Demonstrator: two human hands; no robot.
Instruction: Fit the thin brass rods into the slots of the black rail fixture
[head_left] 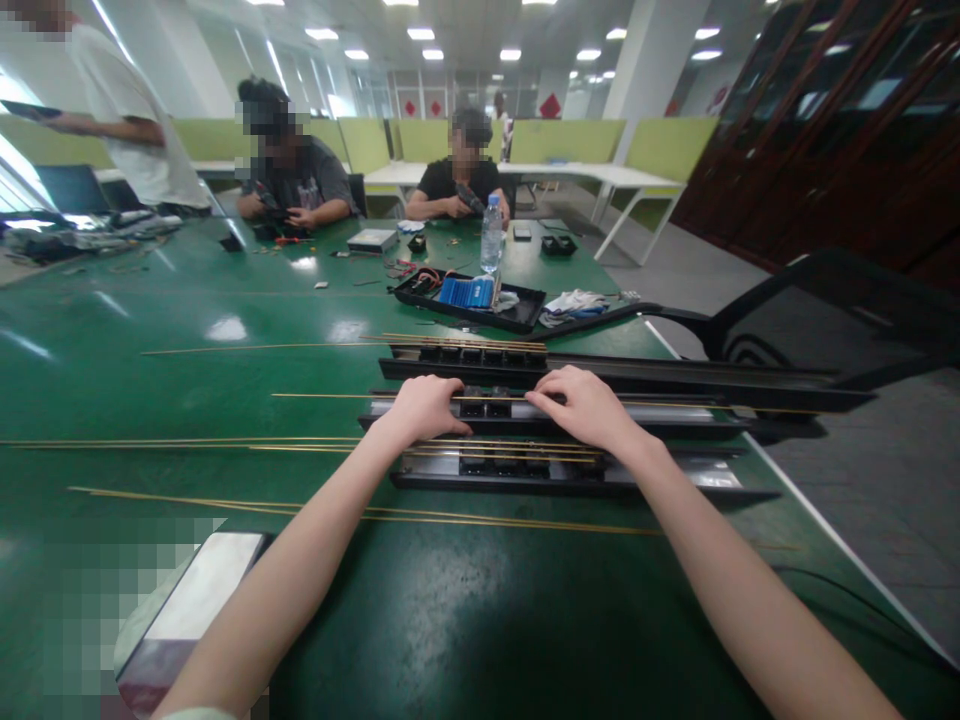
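My left hand (pixel 429 405) spans the middle black channel (pixel 660 430), its thumb at the near wall and its fingers at the far wall. Small black blocks (pixel 486 406) sit inside, between my hands. A thin brass-coloured rod (pixel 330 396) lies lengthwise over this channel and sticks out to the left. At the blocks' right, my right hand (pixel 581 405) pinches the rod with thumb and fingertips. The nearer channel (pixel 585 487) and the farther channel (pixel 712 380) also hold black blocks, with several rods along them.
Loose rods (pixel 480 517) lie in front of the channels. A white-topped box (pixel 206 585) is by my left forearm. Beyond stand a black tray (pixel 517 316), gloves (pixel 577 305) and a water bottle (pixel 491 235). A chair (pixel 810 300) is at right; two people sit opposite, another stands left.
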